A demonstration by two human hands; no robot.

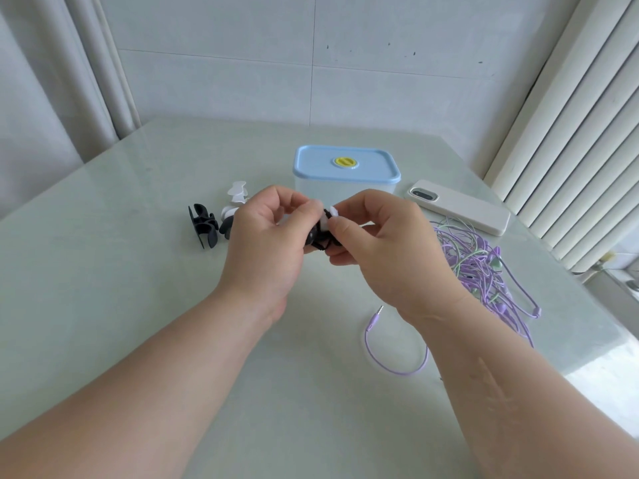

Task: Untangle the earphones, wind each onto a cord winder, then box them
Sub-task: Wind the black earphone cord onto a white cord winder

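Above the table's middle, my left hand [268,233] and my right hand [375,233] both pinch a small white cord winder wound with a black earphone cord [323,233]. The hands hide most of it. A tangle of purple and green earphones [480,267] lies on the table to the right, with a purple plug end [375,319] curving out toward me. Spare winders lie to the left: a black one [203,224] and white ones [237,193]. The box [345,174], clear with a blue lid and yellow knob, stands closed behind my hands.
A phone in a white case [460,205] lies face down at the right of the box. The pale glass table [103,271] ends near a ribbed white radiator at the right. Curtains hang at the back left.
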